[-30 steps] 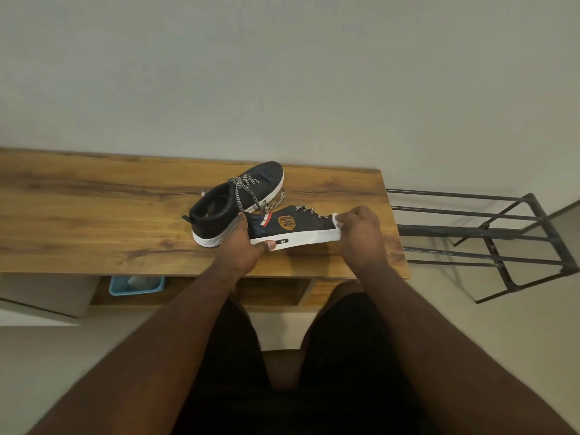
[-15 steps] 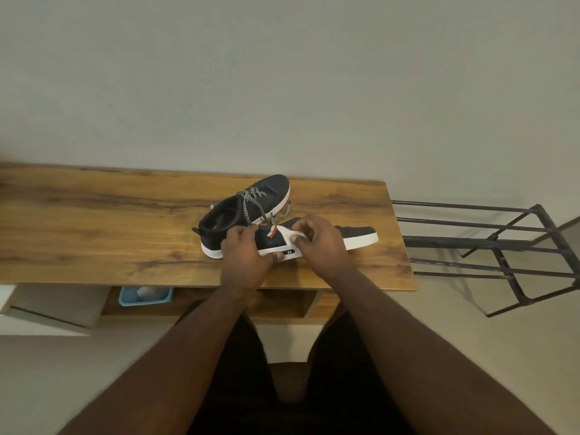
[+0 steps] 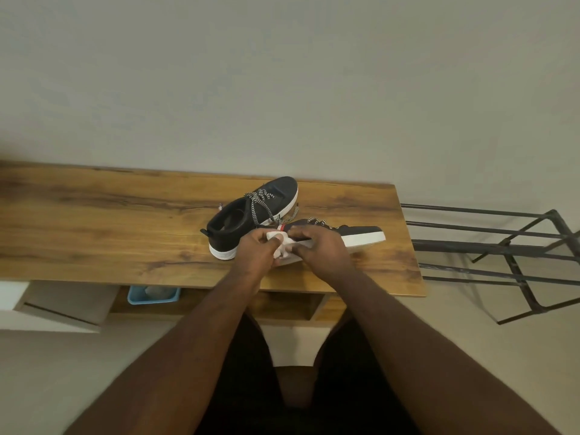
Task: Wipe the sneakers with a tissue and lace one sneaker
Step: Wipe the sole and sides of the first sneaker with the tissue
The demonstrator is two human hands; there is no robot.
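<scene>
Two black sneakers with white soles sit on the wooden table (image 3: 94, 233). The far sneaker (image 3: 251, 215) stands upright with loose speckled laces. The near sneaker (image 3: 361, 235) lies with its toe pointing right; its heel half is hidden behind my hands. A white tissue (image 3: 281, 244) is bunched between both hands over the near sneaker's heel. My left hand (image 3: 255, 249) pinches the tissue with thumb and fingers. My right hand (image 3: 320, 249) has curled fingers on the tissue and the sneaker's side.
A blue basket (image 3: 153, 295) sits on a shelf under the table. A black metal rack (image 3: 502, 252) stands on the floor to the right of the table. The wall runs just behind the table. My legs are below the front edge.
My right hand slid with the tissue from the near sneaker's toe leftward to its heel. Both hands now meet on the bunched tissue, and the toe is uncovered.
</scene>
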